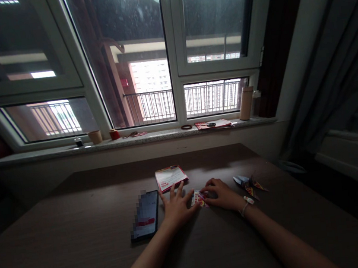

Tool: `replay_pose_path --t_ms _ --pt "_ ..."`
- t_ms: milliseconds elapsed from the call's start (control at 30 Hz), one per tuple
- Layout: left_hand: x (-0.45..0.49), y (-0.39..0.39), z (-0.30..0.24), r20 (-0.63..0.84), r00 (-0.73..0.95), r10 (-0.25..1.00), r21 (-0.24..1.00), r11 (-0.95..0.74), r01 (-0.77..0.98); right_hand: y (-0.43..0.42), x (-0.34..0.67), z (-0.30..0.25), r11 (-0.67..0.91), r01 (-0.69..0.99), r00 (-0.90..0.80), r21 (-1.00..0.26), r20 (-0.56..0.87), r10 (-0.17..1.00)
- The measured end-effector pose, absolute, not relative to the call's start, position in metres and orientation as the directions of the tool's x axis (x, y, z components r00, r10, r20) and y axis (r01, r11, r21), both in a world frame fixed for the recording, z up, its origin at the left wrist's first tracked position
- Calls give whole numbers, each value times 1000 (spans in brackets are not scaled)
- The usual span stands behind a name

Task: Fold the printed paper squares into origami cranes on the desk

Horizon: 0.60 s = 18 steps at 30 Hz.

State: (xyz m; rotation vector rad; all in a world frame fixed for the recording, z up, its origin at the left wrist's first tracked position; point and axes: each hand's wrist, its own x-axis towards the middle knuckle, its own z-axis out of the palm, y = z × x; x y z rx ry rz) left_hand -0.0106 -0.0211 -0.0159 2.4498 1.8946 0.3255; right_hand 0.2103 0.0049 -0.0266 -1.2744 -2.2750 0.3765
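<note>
A small printed piece of paper [199, 199] lies on the dark wooden table [84, 267], between my two hands. My left hand [176, 208] rests flat beside it with fingers spread, thumb touching its left edge. My right hand [221, 195] has its fingers curled and pressed down on the paper's right side. A thin band circles my right wrist. A stack of printed sheets [170, 177] sits just beyond my left hand.
A phone [146, 214] lies left of my left hand. Folded paper figures [249, 184] sit right of my right hand. The window sill [153, 137] carries small cups, a red booklet and a tall tan bottle [246, 103]. Curtains hang at right.
</note>
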Motion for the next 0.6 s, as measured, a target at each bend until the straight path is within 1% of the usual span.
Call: replay_pose_path --t_ms 300,433,600 --pt "-17 -20 -9 168 315 934 206 -346 915 4 208 -24 517 728 -438 -450 275 856" --pt "-21 -19 -9 160 344 925 205 -372 905 3 208 -24 526 725 -444 -443 283 850" --pt "-19 -20 -6 163 338 927 188 -365 912 3 207 -23 585 682 -504 -440 297 811"
